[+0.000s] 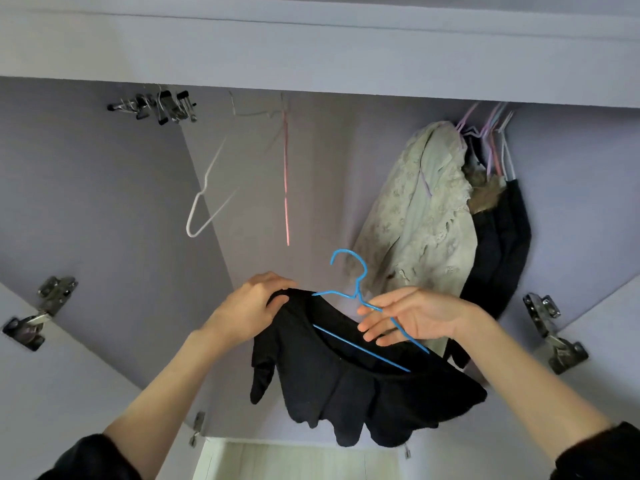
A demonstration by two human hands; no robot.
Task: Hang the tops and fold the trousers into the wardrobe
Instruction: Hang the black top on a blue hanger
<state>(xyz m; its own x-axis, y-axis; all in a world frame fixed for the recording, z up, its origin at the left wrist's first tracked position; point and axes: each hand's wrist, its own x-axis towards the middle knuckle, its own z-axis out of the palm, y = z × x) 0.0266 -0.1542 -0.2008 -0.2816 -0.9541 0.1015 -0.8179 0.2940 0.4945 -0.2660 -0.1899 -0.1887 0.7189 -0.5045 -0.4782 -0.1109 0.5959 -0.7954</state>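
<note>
A black top (353,386) hangs half-draped over a blue wire hanger (356,296) in front of the open wardrobe. My left hand (254,306) pinches the top's left shoulder where it meets the hanger's left end. My right hand (412,318) holds the hanger's right arm between thumb and loosely curled fingers, palm toward me. The blue hook points up, below the rail and free of it. The hanger's lower bar shows across the neck opening.
An empty white hanger (207,188) and a pink hanger (286,178) hang on the rail's middle. A pale lace garment (419,216) and dark clothes (498,251) hang at the right. Clip hangers (159,105) cluster at the upper left. Metal door hinges (45,306) (554,334) flank the opening.
</note>
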